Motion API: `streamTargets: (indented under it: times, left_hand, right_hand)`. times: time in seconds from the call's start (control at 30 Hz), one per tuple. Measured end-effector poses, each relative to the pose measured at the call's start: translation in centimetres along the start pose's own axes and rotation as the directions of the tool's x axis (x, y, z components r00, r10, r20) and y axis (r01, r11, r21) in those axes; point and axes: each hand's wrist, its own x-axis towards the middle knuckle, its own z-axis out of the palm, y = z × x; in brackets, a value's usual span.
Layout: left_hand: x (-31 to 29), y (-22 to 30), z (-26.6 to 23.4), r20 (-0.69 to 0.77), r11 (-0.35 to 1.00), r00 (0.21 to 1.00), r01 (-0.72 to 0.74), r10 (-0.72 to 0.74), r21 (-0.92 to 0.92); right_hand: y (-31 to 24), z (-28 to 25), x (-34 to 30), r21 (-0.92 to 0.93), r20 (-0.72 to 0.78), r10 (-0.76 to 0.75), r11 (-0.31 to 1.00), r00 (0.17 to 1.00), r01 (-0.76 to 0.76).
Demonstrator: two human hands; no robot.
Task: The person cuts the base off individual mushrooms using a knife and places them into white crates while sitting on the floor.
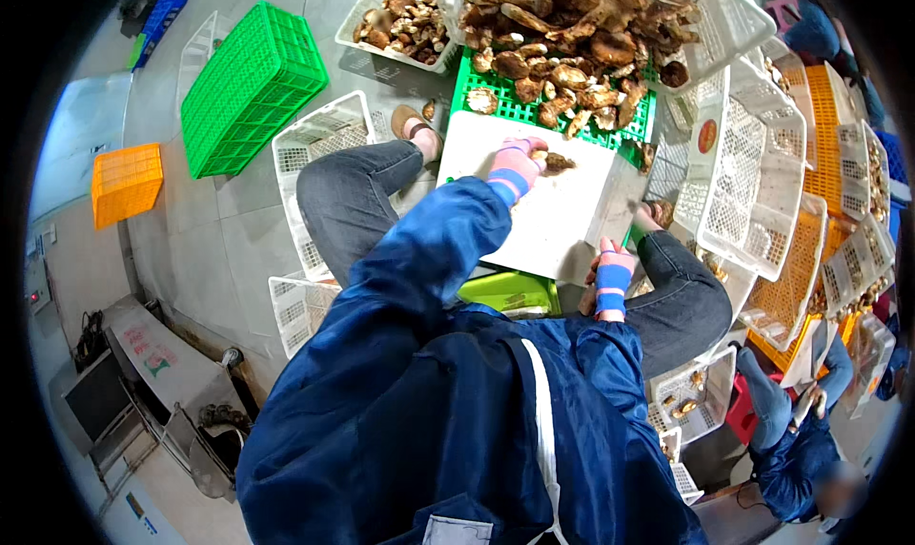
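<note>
Reaching across the white board (553,216), my left hand (516,164) has its fingers closed around the pale stem end of a brown mushroom (559,163), which rests on or just above the board. My right hand (613,270) is by the board's right edge, near my right knee, with curled fingers. What it holds, if anything, I cannot make out. Both hands wear pink and blue striped coverings. Beyond the board, a large heap of brown mushrooms (572,54) spreads over a green crate (510,106). One cut pale mushroom (482,101) lies apart at its left.
White baskets stand around me, including a basket of mushrooms (405,20) and a large white basket (753,173) at right. A green crate (250,87) and an orange basket (127,185) are at left. A light-green tray (510,293) sits below the board. Another person (801,450) sits lower right.
</note>
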Motion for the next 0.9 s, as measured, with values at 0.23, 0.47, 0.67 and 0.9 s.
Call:
streamTargets:
  times: [0.23,0.47,0.67,0.9]
  left_hand:
    - [-8.2,1.5,-24.8,-0.099,0.716,0.952,0.147,-0.290,-0.682]
    - [-11.0,-22.8,-33.5,-0.316,0.670,0.632,0.461,-0.708,-0.582]
    - [-3.3,-32.3,-28.3,-0.331,0.689,0.707,0.699,-0.625,0.191]
    - [12.8,-28.0,-17.8,0.089,0.944,0.953,0.268,-0.289,0.194]
  right_hand:
    - [0.6,0.1,0.5,0.063,0.018,0.008,0.998,1.000,-0.010]
    - [0.9,0.8,0.9,0.007,-0.002,-0.005,1.000,1.000,0.005]
    - [-0.4,1.7,0.1,-0.040,-0.141,0.058,0.997,0.988,-0.064]
    - [-1.1,3.0,-0.6,-0.026,-0.138,0.177,0.983,0.974,-0.183]
